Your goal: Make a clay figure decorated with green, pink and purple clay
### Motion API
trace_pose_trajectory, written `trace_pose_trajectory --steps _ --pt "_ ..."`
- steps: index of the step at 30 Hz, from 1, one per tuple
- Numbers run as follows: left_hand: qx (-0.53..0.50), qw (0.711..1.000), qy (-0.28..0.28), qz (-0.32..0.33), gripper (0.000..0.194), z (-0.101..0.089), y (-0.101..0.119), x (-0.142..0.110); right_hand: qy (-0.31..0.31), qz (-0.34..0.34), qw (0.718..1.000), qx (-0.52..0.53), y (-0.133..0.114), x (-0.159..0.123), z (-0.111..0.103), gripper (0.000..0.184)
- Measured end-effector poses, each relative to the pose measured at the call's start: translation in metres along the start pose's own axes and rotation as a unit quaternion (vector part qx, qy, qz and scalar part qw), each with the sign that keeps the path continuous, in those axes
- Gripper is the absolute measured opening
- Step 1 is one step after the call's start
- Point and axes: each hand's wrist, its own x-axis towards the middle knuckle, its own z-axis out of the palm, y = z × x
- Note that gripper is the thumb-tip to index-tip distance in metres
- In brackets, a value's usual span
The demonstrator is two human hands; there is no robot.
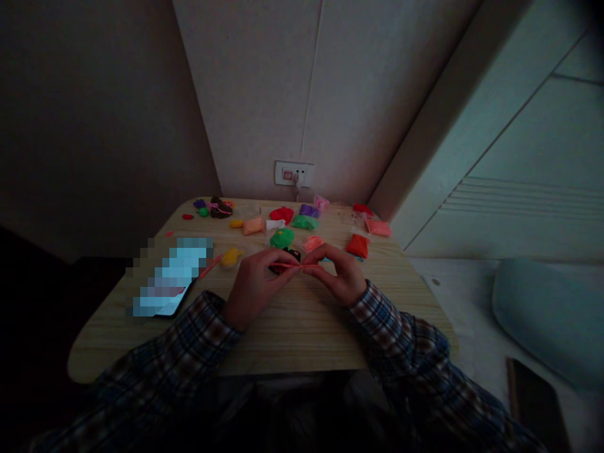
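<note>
A thin coral strip of modelling clay [289,266] is held over the table [297,340], its long axis running side to side — left hand [257,280] and right hand [343,272] about equally near. Each grip is pinched closed on it, thumb against finger, fingertips almost meeting — just nearer the wearer than the green clay [282,238]

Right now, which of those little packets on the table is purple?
The purple packet lies just behind the green packet, near the far edge of the table; no packet beside it shares its colour.
</note>
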Motion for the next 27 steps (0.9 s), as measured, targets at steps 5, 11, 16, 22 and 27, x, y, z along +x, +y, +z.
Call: trace_pose_trajectory --steps 5,11,16,22,27 --pt "-0.009 1.000 0.011 0.003 0.018 -0.0001 0.0014 -0.0004 0.014 -0.004 1.000 -0.007 0.0015 -0.0006 -0.0004 0.014" --pt "0.015 1.000 0.013 0.012 0.015 -0.0015 0.0013 -0.0004 0.012 -0.004 1.000 0.007 0.0029 -0.0006 -0.0005 0.012" --pt "0.015 1.000 0.014 0.024 0.013 -0.0001 -0.0008 0.0000 0.012 -0.013 1.000 -0.003 0.0027 -0.0003 0.0001 0.012" --pt "0.007 0.999 0.026 0.031 0.013 0.0014 -0.0024 0.0001 0.017 -0.013 1.000 -0.002 0.0020 -0.0006 -0.0013 0.011" --pt "0.017 0.999 0.020 0.029 0.014 -0.0010 -0.0011 -0.0003 0.028 0.002 1.000 0.000 0.0011 -0.0011 -0.0011 0.013"
